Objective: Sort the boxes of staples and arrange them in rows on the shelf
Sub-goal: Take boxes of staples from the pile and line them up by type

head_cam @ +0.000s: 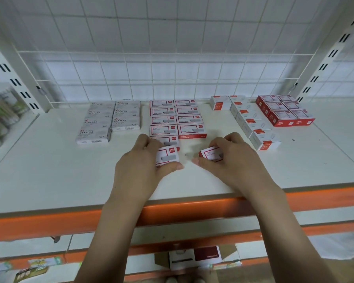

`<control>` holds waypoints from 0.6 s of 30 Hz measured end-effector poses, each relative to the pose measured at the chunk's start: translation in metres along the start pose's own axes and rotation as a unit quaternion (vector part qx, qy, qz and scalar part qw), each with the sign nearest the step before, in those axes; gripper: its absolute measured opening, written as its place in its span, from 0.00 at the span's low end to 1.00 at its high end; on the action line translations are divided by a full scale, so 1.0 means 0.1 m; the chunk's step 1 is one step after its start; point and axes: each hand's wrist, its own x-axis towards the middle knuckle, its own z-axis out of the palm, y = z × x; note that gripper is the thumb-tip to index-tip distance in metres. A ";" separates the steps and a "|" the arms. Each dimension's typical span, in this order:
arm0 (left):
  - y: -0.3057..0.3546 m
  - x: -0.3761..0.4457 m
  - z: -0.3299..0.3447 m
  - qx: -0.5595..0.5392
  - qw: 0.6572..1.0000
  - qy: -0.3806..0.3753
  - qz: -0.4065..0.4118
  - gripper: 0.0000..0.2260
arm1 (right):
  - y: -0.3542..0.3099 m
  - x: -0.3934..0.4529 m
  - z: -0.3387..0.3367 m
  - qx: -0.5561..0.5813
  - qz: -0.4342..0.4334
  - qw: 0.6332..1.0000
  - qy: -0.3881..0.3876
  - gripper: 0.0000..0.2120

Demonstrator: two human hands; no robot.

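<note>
On the white shelf (pixel 49 170), my left hand (pixel 143 166) grips a red-and-white staple box (pixel 169 157) just in front of the left column of matching boxes. My right hand (pixel 229 160) grips a second red-and-white staple box (pixel 209 153) in front of the right column. Those red-and-white boxes (pixel 177 119) lie in two rows running toward the back. Left of them lie grey boxes marked STAPLES (pixel 108 119) in two rows. To the right stand white boxes with red stripes (pixel 251 123), and further right red boxes (pixel 284 112).
A white wire grid (pixel 172 68) backs the shelf, with slotted uprights at both sides. An orange beam (pixel 192 209) runs along the shelf's front edge. Lower shelves hold a red-and-white package (pixel 194 259) and other goods. Blurred packages (pixel 2 113) stand at the far left.
</note>
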 end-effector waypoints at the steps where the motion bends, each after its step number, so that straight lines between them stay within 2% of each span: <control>1: -0.01 0.00 0.00 -0.003 1.000 -0.008 0.011 0.28 | 0.00 0.00 0.00 0.004 0.002 1.000 -0.004 0.27; 5: -0.04 -0.02 -0.02 0.029 0.996 -0.059 0.058 0.26 | 0.01 -0.01 -0.02 0.007 0.003 1.000 -0.008 0.27; 9: -0.06 -0.05 -0.03 0.027 0.994 -0.068 0.076 0.24 | 0.03 -0.01 -0.03 -0.007 0.003 1.000 -0.016 0.27; 11: -0.09 -0.05 -0.04 0.026 0.994 -0.046 0.091 0.22 | 0.03 -0.02 -0.03 -0.008 0.001 1.000 -0.018 0.28; 15: -0.16 -0.01 0.02 0.084 0.982 0.015 0.169 0.18 | 0.03 -0.04 -0.03 -0.009 0.006 1.000 -0.026 0.27; 18: -0.16 -0.02 0.07 0.092 0.979 0.048 0.174 0.14 | 0.01 -0.03 -0.02 -0.008 0.009 1.000 -0.029 0.26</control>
